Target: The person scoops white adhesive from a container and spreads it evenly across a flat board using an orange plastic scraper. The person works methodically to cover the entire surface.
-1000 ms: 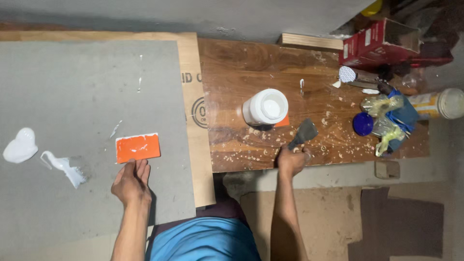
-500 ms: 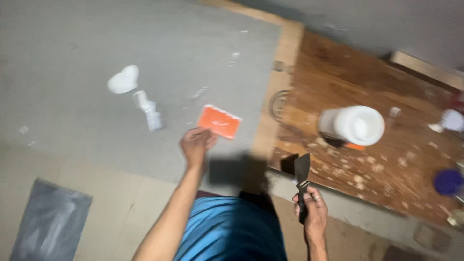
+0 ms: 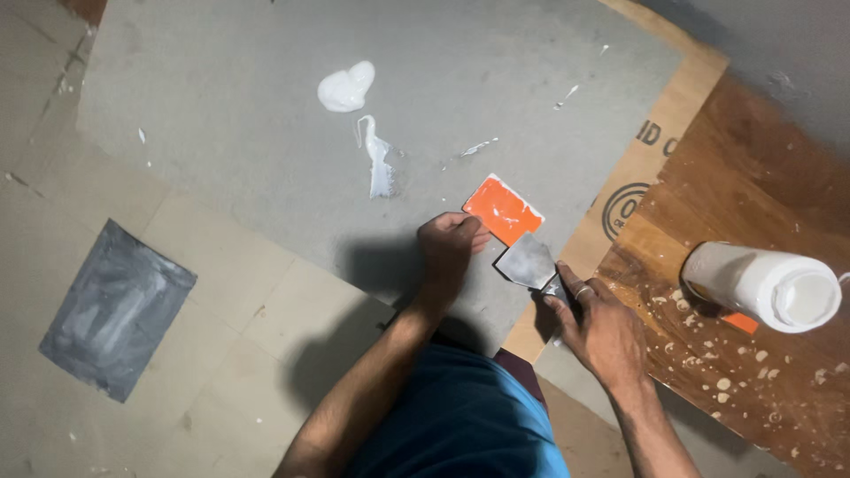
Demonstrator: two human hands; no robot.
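An orange card (image 3: 503, 209) smeared with white lies on the grey sheet (image 3: 266, 115). My left hand (image 3: 450, 245) rests on the sheet with its fingertips touching the card's near edge. My right hand (image 3: 600, 325) grips the handle of a metal putty knife (image 3: 529, 263). The blade lies flat just beside the card's lower corner. A blob of white glue (image 3: 346, 88) and a white smear (image 3: 379, 162) sit further up the grey sheet.
A white plastic jar (image 3: 763, 284) lies on the brown wooden board (image 3: 753, 177), which is speckled with white drops. A cardboard strip (image 3: 637, 177) runs between sheet and board. A grey rectangular patch (image 3: 117, 307) lies on the tiled floor at the left.
My right hand has brought the putty knife from near my body up to the orange card. The view has swung left and closer; my left hand stays at the card.
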